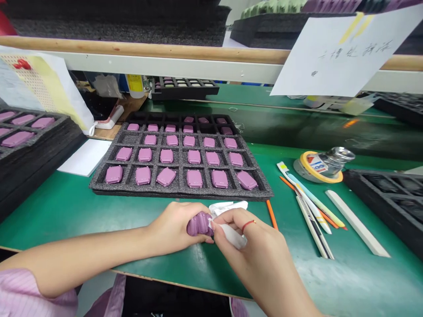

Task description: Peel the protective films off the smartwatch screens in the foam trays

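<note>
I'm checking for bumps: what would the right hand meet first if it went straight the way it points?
Probably the purple piece in the left hand; the white cloth in the right hand seems to touch it.

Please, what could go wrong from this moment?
The purple piece might slip, since only the left hand clearly grips it. The white wipe pinched in the right hand could leave lint on it. The orange stick lies close to that hand and might get knocked.

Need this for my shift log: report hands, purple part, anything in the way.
Left hand gripping purple part. Right hand holding white wipe against it. Crumpled white tissue just behind; no visible obstruction.
</note>
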Action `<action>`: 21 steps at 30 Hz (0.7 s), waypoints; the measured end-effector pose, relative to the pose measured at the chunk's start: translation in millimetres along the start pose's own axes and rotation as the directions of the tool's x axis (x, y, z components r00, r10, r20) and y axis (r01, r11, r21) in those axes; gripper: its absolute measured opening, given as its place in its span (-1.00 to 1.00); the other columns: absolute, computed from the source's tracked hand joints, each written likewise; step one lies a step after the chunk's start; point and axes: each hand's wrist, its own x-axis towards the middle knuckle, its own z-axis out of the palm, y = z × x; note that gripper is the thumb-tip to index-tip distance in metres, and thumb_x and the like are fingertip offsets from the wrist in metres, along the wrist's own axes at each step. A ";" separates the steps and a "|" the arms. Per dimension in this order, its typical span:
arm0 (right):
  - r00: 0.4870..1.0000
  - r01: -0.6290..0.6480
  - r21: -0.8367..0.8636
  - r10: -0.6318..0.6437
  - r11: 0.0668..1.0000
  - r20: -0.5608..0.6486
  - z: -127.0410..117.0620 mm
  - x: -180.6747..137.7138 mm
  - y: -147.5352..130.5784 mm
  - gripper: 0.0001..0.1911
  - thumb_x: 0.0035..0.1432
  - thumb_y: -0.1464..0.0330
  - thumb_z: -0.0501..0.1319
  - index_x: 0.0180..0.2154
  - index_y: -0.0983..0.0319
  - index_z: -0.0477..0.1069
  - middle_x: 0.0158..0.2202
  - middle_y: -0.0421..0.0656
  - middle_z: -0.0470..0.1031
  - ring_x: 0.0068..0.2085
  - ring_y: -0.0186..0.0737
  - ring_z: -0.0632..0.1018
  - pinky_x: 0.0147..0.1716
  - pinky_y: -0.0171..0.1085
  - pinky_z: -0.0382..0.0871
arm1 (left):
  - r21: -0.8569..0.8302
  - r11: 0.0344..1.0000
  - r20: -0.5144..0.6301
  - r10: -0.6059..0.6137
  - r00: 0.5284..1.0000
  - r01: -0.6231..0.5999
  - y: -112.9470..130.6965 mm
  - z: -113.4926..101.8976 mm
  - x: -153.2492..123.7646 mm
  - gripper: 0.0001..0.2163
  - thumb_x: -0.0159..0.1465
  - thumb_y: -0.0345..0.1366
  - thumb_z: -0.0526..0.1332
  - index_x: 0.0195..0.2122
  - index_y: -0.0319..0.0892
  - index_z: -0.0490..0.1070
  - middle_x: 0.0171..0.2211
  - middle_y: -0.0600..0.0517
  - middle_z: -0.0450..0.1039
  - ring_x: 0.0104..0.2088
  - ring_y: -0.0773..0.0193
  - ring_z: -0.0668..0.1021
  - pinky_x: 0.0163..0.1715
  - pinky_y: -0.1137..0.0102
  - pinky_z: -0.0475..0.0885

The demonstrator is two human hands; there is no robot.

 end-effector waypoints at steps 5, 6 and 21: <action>0.998 0.027 -0.036 -0.025 0.999 0.049 -1.0 -0.2 -0.1 -0.83 0.27 0.43 0.10 -0.37 0.18 0.41 -0.40 -0.21 0.58 -0.45 -0.30 0.60 -0.53 -0.38 0.37 | -0.016 1.000 0.010 -0.003 1.000 0.003 1.2 -0.2 0.3 -0.72 0.17 -0.20 0.46 -0.17 -0.14 0.47 -0.23 0.05 0.60 -0.23 0.20 0.61 -0.21 0.42 0.43; 1.000 0.023 -0.043 -0.022 0.999 0.021 -1.3 -0.1 -0.1 -0.83 0.27 0.43 0.10 -0.36 0.18 0.42 -0.39 -0.20 0.58 -0.44 -0.28 0.60 -0.52 -0.37 0.38 | -0.014 1.000 0.005 -0.016 1.000 0.016 1.3 -0.5 0.2 -0.72 0.17 -0.20 0.46 -0.17 -0.13 0.47 -0.23 0.05 0.60 -0.22 0.19 0.61 -0.21 0.41 0.43; 0.962 -0.244 0.275 0.269 0.930 -0.054 -17.3 1.9 25.5 -0.81 0.22 0.19 0.25 -0.29 0.17 0.50 -0.33 -0.15 0.63 -0.31 -0.19 0.64 -0.29 -0.29 0.52 | -0.146 0.988 0.036 -0.035 0.999 0.040 0.1 -7.4 -1.8 -0.68 0.03 -0.34 0.54 -0.23 -0.14 0.49 -0.28 0.11 0.60 -0.28 0.27 0.60 -0.23 0.46 0.40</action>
